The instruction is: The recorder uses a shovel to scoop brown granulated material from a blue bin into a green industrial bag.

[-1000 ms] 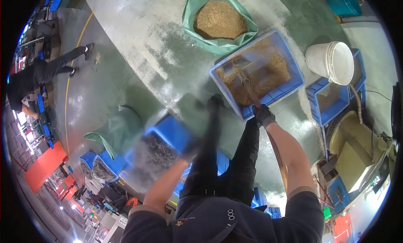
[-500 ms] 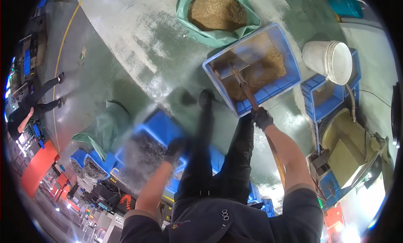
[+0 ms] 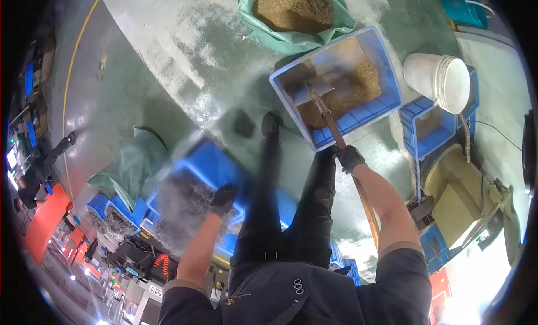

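My right hand (image 3: 351,159), in a dark glove, is closed round the long wooden handle of a shovel (image 3: 335,130). The shovel's metal blade (image 3: 320,91) is inside a blue plastic bin (image 3: 386,61), against the brown grainy material (image 3: 365,81) in it. Dark-gloved too, my left hand (image 3: 223,199) is away from the shovel, above or beside a blue bin (image 3: 216,162) of grey metal shavings (image 3: 182,213). Its fingers merge into the dark glove, so their pose is unclear.
Beyond the bin stands an open green sack (image 3: 263,39) of brown grains. A white bucket (image 3: 428,81) sits by smaller blue bins (image 3: 414,117) on the right. A green sack (image 3: 137,162) slumps at left; another person (image 3: 39,171) is at the far left.
My view has shifted slightly. The person at the far left has moved toward the picture's edge. My right hand keeps its grip on the shovel, whose blade stays in the bin.
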Demonstrator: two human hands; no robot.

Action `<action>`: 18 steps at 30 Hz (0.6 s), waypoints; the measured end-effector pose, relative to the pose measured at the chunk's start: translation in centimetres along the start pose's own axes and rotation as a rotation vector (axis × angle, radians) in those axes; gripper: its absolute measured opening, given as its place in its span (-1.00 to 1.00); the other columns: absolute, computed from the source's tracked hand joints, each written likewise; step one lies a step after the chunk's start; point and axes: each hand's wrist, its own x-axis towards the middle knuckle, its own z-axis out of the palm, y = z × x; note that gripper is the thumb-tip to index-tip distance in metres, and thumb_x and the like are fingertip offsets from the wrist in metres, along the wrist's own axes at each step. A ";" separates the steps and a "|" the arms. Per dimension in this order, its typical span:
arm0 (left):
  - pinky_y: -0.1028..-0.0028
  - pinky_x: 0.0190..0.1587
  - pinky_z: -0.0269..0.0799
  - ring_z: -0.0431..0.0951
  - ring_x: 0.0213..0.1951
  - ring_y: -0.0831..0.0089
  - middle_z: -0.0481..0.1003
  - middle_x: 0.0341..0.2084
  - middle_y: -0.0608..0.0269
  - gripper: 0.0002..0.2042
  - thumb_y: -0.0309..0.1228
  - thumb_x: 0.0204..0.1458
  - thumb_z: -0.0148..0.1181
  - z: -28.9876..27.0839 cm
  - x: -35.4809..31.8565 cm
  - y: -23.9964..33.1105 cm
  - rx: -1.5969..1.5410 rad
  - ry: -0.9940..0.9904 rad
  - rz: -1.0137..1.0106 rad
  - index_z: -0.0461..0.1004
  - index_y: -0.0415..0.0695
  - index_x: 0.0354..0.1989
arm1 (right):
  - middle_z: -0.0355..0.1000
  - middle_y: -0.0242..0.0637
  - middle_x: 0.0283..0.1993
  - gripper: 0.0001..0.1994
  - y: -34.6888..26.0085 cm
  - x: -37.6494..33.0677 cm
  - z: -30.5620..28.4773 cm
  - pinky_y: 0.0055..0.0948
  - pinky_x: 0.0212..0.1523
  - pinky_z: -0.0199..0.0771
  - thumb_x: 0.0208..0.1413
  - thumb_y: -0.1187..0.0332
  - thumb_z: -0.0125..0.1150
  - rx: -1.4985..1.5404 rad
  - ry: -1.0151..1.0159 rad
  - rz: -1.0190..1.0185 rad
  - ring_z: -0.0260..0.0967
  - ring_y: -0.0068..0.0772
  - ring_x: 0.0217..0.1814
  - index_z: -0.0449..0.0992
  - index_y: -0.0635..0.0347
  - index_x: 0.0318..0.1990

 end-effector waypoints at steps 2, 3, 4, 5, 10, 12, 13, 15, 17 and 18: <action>0.24 -0.02 0.34 0.47 -0.12 0.08 0.52 -0.22 0.03 -0.63 -0.12 0.14 -0.09 0.6 -0.2 -0.4 -0.067 -0.049 -0.007 0.53 -0.14 -0.17 | 0.49 0.01 -0.48 -0.43 -0.1 -2.4 -1.8 -0.20 -0.34 0.51 0.06 -0.15 -0.09 -0.067 -0.067 0.119 0.52 -0.09 -0.40 0.57 0.24 -0.34; 0.23 0.01 0.31 0.45 -0.09 0.07 0.50 -0.18 0.03 -0.63 -0.12 0.14 -0.11 1.0 -0.2 -0.5 -0.067 -0.066 0.028 0.51 -0.13 -0.15 | 0.40 -0.12 -0.68 -0.48 1.1 -2.8 -2.0 -0.35 -0.64 0.51 0.14 -0.06 -0.08 -0.168 -0.014 -0.001 0.44 -0.28 -0.67 0.46 0.33 -0.43; 0.22 0.04 0.29 0.42 -0.05 0.07 0.48 -0.14 0.03 -0.63 -0.13 0.15 -0.12 1.5 -0.1 -0.5 -0.066 -0.081 0.065 0.50 -0.13 -0.13 | 0.40 -0.12 -0.68 -0.48 1.1 -3.6 -2.7 -0.35 -0.64 0.51 0.14 -0.06 -0.08 -0.176 -0.005 0.000 0.44 -0.28 -0.67 0.46 0.33 -0.43; 0.21 0.04 0.28 0.42 -0.04 0.07 0.48 -0.13 0.03 -0.62 -0.13 0.15 -0.13 2.0 0.7 -0.5 0.014 -0.165 -0.018 0.48 -0.13 -0.10 | 0.44 -0.10 -0.63 -0.46 0.9 -4.2 -3.4 -0.31 -0.57 0.51 0.11 -0.09 -0.08 -0.099 -0.052 0.084 0.48 -0.25 -0.61 0.51 0.31 -0.41; 0.21 -0.03 0.33 0.46 -0.12 0.01 0.52 -0.23 0.01 -0.63 -0.12 0.13 -0.09 3.8 0.7 0.4 -0.027 0.023 0.125 0.50 -0.15 -0.15 | 0.31 -0.25 -0.72 -0.53 0.7 -6.0 -7.2 -0.28 -0.69 0.42 0.05 -0.09 0.07 0.362 -0.156 0.186 0.34 -0.32 -0.73 0.44 0.23 -0.48; 0.20 -0.05 0.34 0.47 -0.14 0.00 0.53 -0.26 0.00 -0.63 -0.11 0.12 -0.07 3.2 0.7 3.3 -0.008 0.021 0.201 0.51 -0.15 -0.17 | 0.24 -0.31 -0.72 -0.58 1.3 -8.2 -11.2 -0.29 -0.72 0.38 0.02 -0.04 0.17 0.519 -0.367 0.212 0.30 -0.36 -0.74 0.39 0.19 -0.44; 0.20 -0.05 0.35 0.47 -0.15 0.01 0.53 -0.26 0.00 -0.63 -0.11 0.12 -0.07 2.2 1.8 7.1 -0.142 -0.073 0.068 0.51 -0.14 -0.17 | 0.26 -0.30 -0.70 -0.61 3.1 -8.2 -13.8 -0.29 -0.70 0.38 0.03 0.01 0.17 0.525 -0.287 0.244 0.33 -0.36 -0.72 0.38 0.20 -0.38; 0.24 -0.08 0.39 0.49 -0.19 0.04 0.53 -0.27 0.01 -0.64 -0.12 0.13 -0.06 1.8 3.7 10.7 -0.393 -0.236 -0.200 0.52 -0.15 -0.19 | 0.31 -0.23 -0.63 -0.68 5.8 -6.1 -17.2 -0.30 -0.65 0.40 0.04 0.13 0.16 0.292 -0.021 0.188 0.37 -0.34 -0.67 0.35 0.21 -0.25; 0.26 -0.10 0.39 0.50 -0.20 0.05 0.53 -0.28 0.02 -0.66 -0.14 0.12 -0.04 9.0 3.6 0.5 -0.177 0.014 0.056 0.52 -0.15 -0.20 | 0.43 -0.10 -0.47 -0.72 3.6 -3.2 -16.3 -0.30 -0.52 0.45 0.04 0.30 0.05 -0.019 0.193 0.104 0.45 -0.27 -0.54 0.34 0.21 -0.12; 0.28 -0.11 0.40 0.50 -0.22 0.06 0.54 -0.30 0.02 -0.67 -0.16 0.10 -0.01 11.0 6.0 -3.2 0.081 0.250 0.325 0.52 -0.15 -0.21 | 0.43 -0.10 -0.47 -0.72 1.7 -1.1 -16.2 -0.30 -0.52 0.45 0.04 0.30 0.05 -0.031 0.168 0.041 0.45 -0.27 -0.54 0.34 0.21 -0.12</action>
